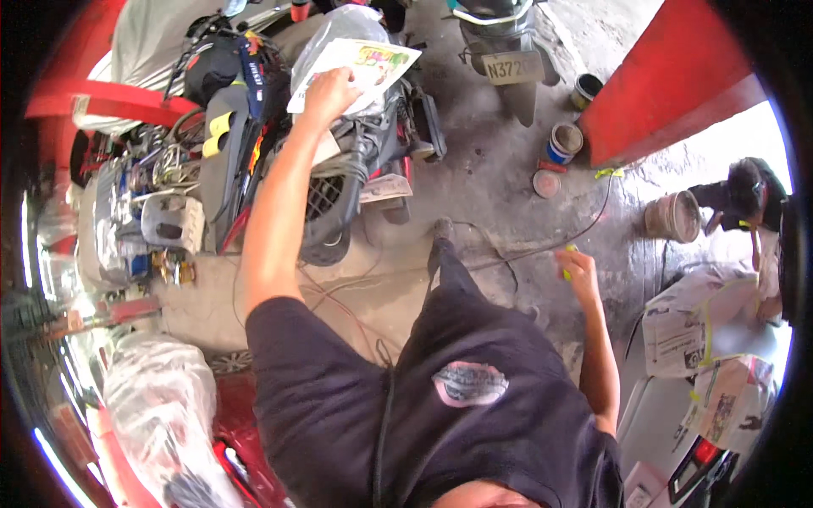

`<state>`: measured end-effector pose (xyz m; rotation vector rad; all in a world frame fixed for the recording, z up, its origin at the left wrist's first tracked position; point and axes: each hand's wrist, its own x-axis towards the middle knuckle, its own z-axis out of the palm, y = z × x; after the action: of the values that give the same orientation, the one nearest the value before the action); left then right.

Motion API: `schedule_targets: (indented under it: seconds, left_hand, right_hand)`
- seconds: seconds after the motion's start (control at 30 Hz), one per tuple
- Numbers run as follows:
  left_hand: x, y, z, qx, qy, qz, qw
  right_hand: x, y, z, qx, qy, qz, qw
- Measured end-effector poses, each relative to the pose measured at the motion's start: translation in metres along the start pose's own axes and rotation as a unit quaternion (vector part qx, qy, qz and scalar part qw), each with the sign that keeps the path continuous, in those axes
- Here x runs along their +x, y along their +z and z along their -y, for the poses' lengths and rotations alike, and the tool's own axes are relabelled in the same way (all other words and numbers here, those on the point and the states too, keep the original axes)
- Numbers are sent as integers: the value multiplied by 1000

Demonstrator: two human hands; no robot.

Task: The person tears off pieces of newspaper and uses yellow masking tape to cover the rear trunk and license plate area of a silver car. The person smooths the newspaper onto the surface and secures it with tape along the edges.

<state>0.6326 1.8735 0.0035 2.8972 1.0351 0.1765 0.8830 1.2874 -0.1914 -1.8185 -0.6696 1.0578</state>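
My left hand (330, 95) is stretched far forward, its fingers closed at the near edge of a sheet of printed newspaper (378, 66). The sheet lies over a clear plastic cover (339, 32) on top of a parked motorcycle (334, 212). Lower on that motorcycle hangs another printed paper piece (386, 188). Out to the right, over the floor, my right hand (578, 273) is closed around a small yellow-green thing (567, 273). Most of it is hidden by the fingers, and its kind does not show.
Another motorcycle (500, 42) stands ahead. Paint cans (562, 144) and a bucket (673, 217) sit near a red pillar (660, 76). A hose (542, 250) crosses the floor. At right, a person (749, 195) is beside a car masked with newspaper (677, 330). Plastic covers something lower left (161, 389).
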Motion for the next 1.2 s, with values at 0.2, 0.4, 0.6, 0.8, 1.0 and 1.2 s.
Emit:
schedule_targets:
  seconds: [0.2,0.4,0.6,0.8,1.0,1.2]
  left_hand:
    - [73,77,58,-25,83,350,933]
    - [76,122,97,-117,107,269,950]
    - [74,83,131,-486,-160,257,820]
    - [46,65,114,-505,-86,251,821]
    - [52,99,170,-276,-93,156,944]
    - [30,125,252,-104,-218,93,966]
  right_hand:
    - [72,119,108,12,12,-2,1000]
    - [153,141,201,-49,2,1,999]
    - [265,249,281,-112,-182,22,977]
    - [328,338,337,25,-216,80,973]
    - [337,339,316,97,-71,5,993]
    - [338,331,302,59,-42,29,997]
